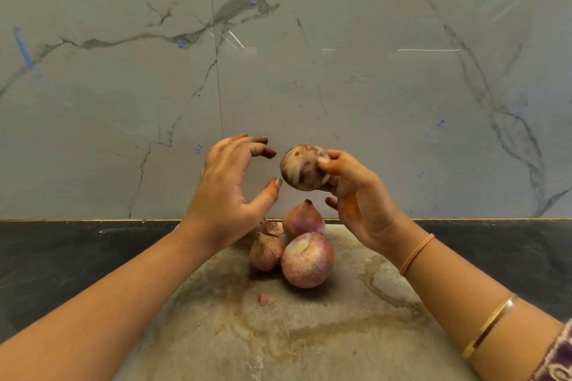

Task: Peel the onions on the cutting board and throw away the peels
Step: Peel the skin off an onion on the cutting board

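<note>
Right hand (356,195) grips onion (303,168) at frame centre, raised above cutting board (309,334); left hand (230,185) spread, empty, just left of onion, nearer for peeling.

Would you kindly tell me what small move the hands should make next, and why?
Probably bring the left hand onto the onion and pinch its skin to start peeling. The right hand grips that onion above the cutting board, the left hand is open just beside it without touching, and its blotchy outer skin looks unpeeled.

Four or five onions (305,168) (303,219) (307,260) (266,252), one board (309,334)
</note>
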### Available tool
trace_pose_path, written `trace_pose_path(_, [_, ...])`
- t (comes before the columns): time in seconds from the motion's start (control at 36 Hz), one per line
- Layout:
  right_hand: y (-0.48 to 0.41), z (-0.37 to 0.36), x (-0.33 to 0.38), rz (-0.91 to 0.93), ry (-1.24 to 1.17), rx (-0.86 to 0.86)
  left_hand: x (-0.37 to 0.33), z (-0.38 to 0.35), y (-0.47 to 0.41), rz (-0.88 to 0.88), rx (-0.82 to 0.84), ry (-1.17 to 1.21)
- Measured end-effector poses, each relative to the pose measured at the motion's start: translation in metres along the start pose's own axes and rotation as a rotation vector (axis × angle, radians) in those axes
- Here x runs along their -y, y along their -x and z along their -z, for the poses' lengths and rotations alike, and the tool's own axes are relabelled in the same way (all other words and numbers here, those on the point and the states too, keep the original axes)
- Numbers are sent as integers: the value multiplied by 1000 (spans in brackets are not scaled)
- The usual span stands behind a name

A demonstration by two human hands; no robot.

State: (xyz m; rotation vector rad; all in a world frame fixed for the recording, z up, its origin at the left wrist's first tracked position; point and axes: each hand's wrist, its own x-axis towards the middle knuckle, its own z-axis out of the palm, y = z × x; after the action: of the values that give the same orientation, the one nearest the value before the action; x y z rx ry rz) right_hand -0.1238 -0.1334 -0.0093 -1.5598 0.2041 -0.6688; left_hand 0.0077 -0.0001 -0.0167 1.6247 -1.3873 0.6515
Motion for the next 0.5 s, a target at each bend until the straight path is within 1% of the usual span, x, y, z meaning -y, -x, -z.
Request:
trace_pose_path(0.08, [-1,-1,-2,22,88,29,-2,0,0,-31,-30,6])
trace_pose_path(0.17, [-1,-2,-2,35,119,59,-3,1,1,-58,-48,26])
trace_pose_path(0.31, [-1,1,-1,56,86,71,-1,-1,1,-63,-41,31])
trace_pose_path(0.5, [2,-4,0,31,71,143,2,-4,1,-70,-28,20])
